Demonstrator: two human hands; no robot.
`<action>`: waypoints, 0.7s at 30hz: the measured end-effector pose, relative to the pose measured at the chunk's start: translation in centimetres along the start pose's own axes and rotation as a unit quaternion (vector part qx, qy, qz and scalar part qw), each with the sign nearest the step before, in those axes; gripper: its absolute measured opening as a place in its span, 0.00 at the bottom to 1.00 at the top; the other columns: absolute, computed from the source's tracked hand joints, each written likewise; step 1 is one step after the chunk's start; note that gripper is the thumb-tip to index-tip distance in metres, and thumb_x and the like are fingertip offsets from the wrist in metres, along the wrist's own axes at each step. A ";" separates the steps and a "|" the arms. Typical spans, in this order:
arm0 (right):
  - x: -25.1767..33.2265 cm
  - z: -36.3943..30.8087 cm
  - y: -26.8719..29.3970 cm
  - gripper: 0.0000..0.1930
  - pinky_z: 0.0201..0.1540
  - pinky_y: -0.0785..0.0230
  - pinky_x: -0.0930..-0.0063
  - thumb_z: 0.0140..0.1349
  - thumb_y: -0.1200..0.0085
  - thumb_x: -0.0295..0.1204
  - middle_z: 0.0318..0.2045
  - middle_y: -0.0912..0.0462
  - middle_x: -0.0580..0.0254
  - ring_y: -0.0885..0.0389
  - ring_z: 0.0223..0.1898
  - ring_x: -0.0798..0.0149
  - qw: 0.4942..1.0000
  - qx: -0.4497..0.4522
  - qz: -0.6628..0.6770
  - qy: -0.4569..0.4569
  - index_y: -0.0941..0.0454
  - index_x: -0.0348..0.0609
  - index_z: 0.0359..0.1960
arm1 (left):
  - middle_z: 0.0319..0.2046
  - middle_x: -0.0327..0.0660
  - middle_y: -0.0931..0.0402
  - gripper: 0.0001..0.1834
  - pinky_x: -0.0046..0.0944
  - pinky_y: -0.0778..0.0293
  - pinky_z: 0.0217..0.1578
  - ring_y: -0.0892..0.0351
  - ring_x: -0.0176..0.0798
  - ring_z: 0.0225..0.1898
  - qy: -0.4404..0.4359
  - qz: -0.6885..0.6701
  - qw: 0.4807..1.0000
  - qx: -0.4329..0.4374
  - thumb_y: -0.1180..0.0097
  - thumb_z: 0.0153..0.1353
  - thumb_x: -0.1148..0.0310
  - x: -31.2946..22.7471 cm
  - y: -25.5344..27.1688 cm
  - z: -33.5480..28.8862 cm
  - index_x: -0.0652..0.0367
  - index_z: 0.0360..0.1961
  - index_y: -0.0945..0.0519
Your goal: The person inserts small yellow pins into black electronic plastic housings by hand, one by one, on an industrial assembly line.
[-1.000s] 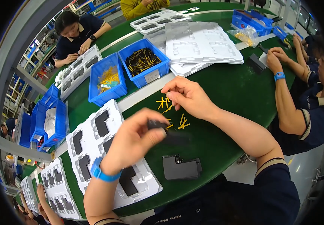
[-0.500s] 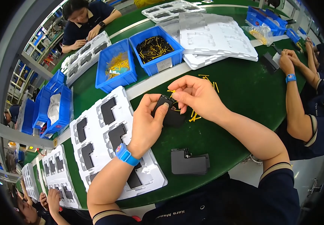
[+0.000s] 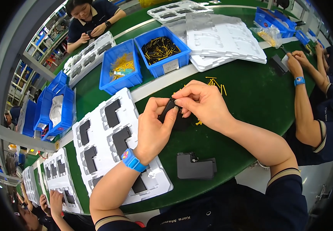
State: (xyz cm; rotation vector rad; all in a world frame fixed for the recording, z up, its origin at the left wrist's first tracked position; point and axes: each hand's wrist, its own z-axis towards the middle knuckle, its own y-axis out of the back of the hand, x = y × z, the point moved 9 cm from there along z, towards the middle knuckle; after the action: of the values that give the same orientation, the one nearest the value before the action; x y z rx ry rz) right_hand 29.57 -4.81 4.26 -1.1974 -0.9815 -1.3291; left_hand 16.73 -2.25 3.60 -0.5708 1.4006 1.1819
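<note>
My left hand [image 3: 155, 125] is closed around a flat black part [image 3: 168, 110], now tilted nearly edge-on to me. Against its upper end, the thumb and fingertips of my right hand [image 3: 205, 106] are pinched together; whether a small strip is between them is hidden. Below my hands, on the green table, lie black L-shaped parts [image 3: 195, 167], one overlapping another, with small fittings at the top edge. Thin yellow strips [image 3: 213, 82] are scattered just beyond my right hand. To the left, a white moulded tray [image 3: 98, 129] carries several similar black L-shaped parts in its pockets.
Two blue bins stand beyond my hands: one with yellow strips [image 3: 126, 82], one with black-and-yellow strips [image 3: 170, 68]. White trays [image 3: 228, 36] are stacked at the back right. Co-workers sit across the table [image 3: 93, 17], at the right [image 3: 305, 96] and at the lower left.
My right fingertips have come down onto the end of the black part, and the yellow strip seen in them is out of sight. The part has turned edge-on. The co-worker across now holds a small dark thing.
</note>
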 end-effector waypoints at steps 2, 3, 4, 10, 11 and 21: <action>0.0 0.1 0.0 0.04 0.27 0.27 0.81 0.57 0.46 0.19 0.30 0.25 0.63 0.24 0.24 0.75 1.000 0.002 0.003 0.004 0.21 0.32 0.33 | 0.30 0.46 0.18 0.10 0.28 0.31 0.27 0.23 0.28 0.28 -0.002 -0.004 1.000 0.000 0.45 0.59 0.74 -0.1 0.0 0.0 0.65 0.39 0.30; 0.0 0.0 0.0 0.04 0.27 0.27 0.81 0.57 0.46 0.19 0.30 0.25 0.63 0.24 0.24 0.75 1.000 0.002 0.003 0.004 0.21 0.32 0.33 | 0.30 0.46 0.18 0.10 0.29 0.30 0.28 0.22 0.29 0.29 -0.011 -0.003 1.000 -0.001 0.45 0.59 0.75 -0.3 0.0 0.0 0.65 0.39 0.30; 0.1 0.0 -0.1 0.04 0.27 0.27 0.81 0.57 0.46 0.19 0.30 0.25 0.63 0.24 0.24 0.75 1.000 0.000 0.003 0.005 0.21 0.32 0.33 | 0.30 0.46 0.18 0.10 0.29 0.30 0.28 0.22 0.29 0.29 -0.020 -0.003 1.000 -0.002 0.45 0.58 0.75 -0.5 0.1 0.0 0.65 0.39 0.30; 0.6 -0.3 0.0 0.03 0.26 0.28 0.82 0.57 0.46 0.20 0.31 0.27 0.64 0.25 0.24 0.74 0.997 -0.018 -0.052 0.055 0.21 0.33 0.32 | 0.30 0.47 0.19 0.09 0.30 0.29 0.29 0.20 0.32 0.30 -0.107 0.009 0.994 -0.024 0.46 0.58 0.77 -1.8 0.1 -0.6 0.65 0.39 0.31; 1.3 -0.5 0.1 0.03 0.26 0.29 0.82 0.56 0.45 0.20 0.32 0.27 0.64 0.25 0.24 0.74 0.990 -0.029 -0.095 0.098 0.21 0.33 0.31 | 0.30 0.47 0.19 0.09 0.30 0.29 0.29 0.20 0.32 0.30 -0.108 0.008 0.994 -0.024 0.46 0.58 0.77 -1.8 0.2 -0.6 0.65 0.39 0.31; -0.6 0.2 -0.7 0.07 0.24 0.32 0.83 0.61 0.47 0.28 0.22 0.24 0.66 0.27 0.22 0.77 0.996 0.071 0.009 -0.055 0.26 0.36 0.33 | 0.33 0.43 0.22 0.16 0.25 0.33 0.36 0.28 0.26 0.35 -0.056 -0.061 0.996 0.040 0.48 0.59 0.80 -1.3 0.2 0.2 0.63 0.47 0.38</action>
State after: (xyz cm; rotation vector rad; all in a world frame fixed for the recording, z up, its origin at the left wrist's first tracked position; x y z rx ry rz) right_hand 28.86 -4.45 3.76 -1.1781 -1.1225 -1.1696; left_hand 16.94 -2.44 4.93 -0.5188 1.2939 1.0401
